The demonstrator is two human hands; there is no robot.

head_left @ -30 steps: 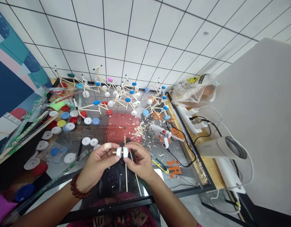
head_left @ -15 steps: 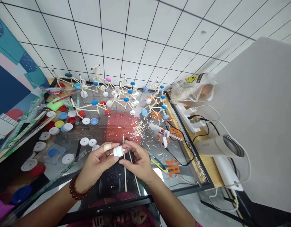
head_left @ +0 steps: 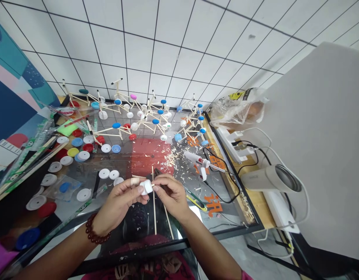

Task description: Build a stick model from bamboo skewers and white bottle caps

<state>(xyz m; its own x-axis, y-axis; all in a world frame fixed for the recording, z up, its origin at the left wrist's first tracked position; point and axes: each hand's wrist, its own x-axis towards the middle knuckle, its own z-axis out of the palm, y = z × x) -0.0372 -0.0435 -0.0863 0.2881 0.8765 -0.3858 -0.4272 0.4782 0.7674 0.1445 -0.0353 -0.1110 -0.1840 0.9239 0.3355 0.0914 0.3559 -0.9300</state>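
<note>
My left hand (head_left: 119, 200), with a bandage on one finger and a beaded bracelet at the wrist, is closed around white bottle caps (head_left: 145, 188) that sit face to face. A short wooden stick end (head_left: 153, 185) pokes out of their right side. My right hand (head_left: 171, 195) pinches that end between thumb and fingertips. Below the hands, a long thin wooden stick (head_left: 154, 214) lies on the glass table, and another slants to its right. Beside my right hand lies a yellow-green utility knife (head_left: 196, 201).
A white glue gun (head_left: 198, 162) with a black cord lies to the right, near wood shavings (head_left: 171, 158). Stick-and-cap models (head_left: 156, 121) stand along the back. Loose caps (head_left: 84, 195) spread over the left side. A power strip (head_left: 233, 146) and a beige cylinder (head_left: 269, 181) sit right of the frame.
The caps have turned slightly in my left hand. My right fingertips have closed in on the stick end at the caps' right side.
</note>
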